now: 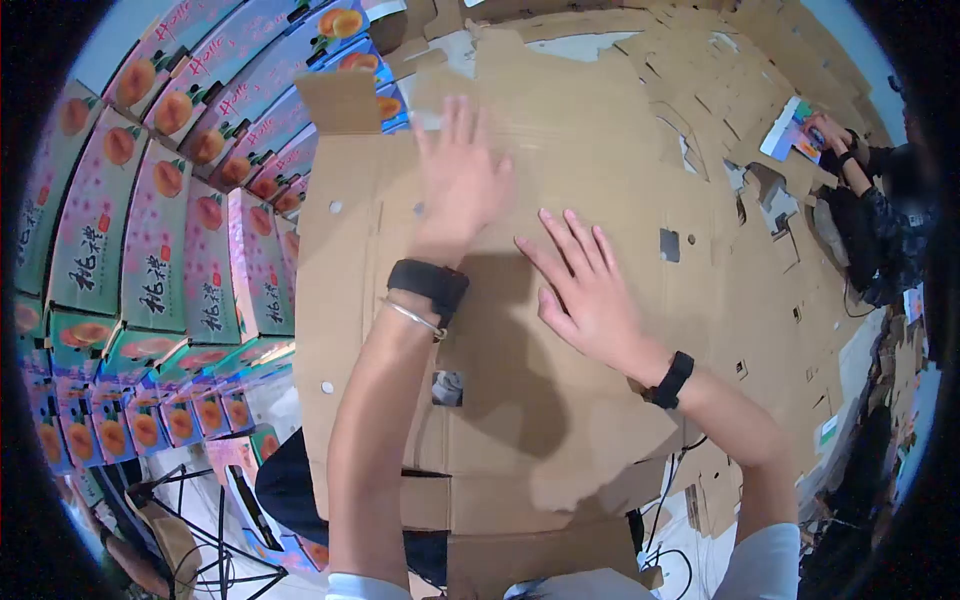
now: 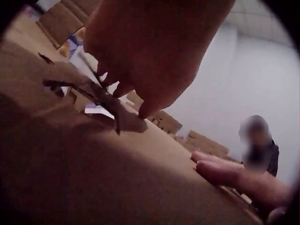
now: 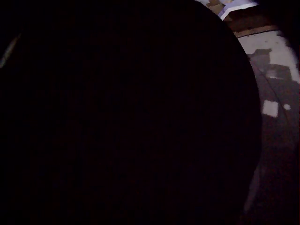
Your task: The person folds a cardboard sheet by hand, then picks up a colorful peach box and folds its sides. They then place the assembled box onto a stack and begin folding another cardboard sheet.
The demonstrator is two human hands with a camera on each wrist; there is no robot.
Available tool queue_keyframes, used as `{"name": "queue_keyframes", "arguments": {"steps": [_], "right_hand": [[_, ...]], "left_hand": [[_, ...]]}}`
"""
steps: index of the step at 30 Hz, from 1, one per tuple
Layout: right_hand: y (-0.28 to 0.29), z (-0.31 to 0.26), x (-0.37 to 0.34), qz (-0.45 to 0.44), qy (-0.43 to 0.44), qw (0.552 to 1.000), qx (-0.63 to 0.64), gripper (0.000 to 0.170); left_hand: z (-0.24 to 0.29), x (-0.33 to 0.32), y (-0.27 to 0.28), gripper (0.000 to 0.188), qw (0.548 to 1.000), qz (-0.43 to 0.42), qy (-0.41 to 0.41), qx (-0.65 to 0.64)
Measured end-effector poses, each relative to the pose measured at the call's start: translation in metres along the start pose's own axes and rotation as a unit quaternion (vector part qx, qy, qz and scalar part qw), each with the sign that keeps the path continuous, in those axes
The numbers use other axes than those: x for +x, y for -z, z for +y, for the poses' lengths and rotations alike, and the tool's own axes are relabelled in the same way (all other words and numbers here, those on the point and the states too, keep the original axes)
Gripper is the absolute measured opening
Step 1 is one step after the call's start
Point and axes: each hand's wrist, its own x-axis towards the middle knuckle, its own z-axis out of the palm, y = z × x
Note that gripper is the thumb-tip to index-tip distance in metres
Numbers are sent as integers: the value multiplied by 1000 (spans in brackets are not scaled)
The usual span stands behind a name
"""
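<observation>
A wide sheet of brown cardboard (image 1: 590, 420) with small cut-out holes lies in front of me. My left hand (image 1: 465, 185), slightly blurred, is over its far part with the fingers spread. In the left wrist view the same hand (image 2: 145, 56) has its fingertips pointing down close to the cardboard (image 2: 108, 164). Nearer to me and further right, my right hand (image 1: 590, 300) lies flat over the sheet, fingers straight and holding nothing. A dark shape fills most of the right wrist view.
Stacks of printed peach gift boxes (image 1: 150, 240) rise on the left. At the right, another person's hand (image 1: 825, 130) touches a colourful box (image 1: 788, 130). More cut cardboard (image 1: 720, 60) spreads behind and to the right. A thin black stand (image 1: 215, 530) is at lower left.
</observation>
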Motion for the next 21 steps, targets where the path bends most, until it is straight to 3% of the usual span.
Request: {"name": "queue_keyframes", "arguments": {"steps": [1,4,11,14,16,17,19,20,21], "right_hand": [[-1,2,-1,3,1,1000,14,53],[-4,4,0,5,-1,999,45,53],[-3,3,5,4,15,998,61,55],[-2,3,4,-10,7,998,54,56],[-1,1,4,-7,8,999,42,56],[-1,0,3,-4,10,999,31,56],[0,-1,2,-1,8,999,39,57],[0,-2,2,4,8,999,47,57],[-1,-2,2,2,7,999,48,57]], "left_hand": [[-4,1,-5,60,997,-41,58,-30],[-21,-4,-8,65,980,-103,102,-135],[-48,-2,-16,62,957,-125,144,-217],[-53,-5,-23,50,948,-67,155,-269],[-44,-14,-7,44,923,97,96,-359],[-43,-16,-2,44,923,97,95,-360],[-46,-23,6,42,906,184,155,-348],[-47,-26,10,45,875,191,210,-393],[-50,-28,10,45,875,190,211,-393]]}}
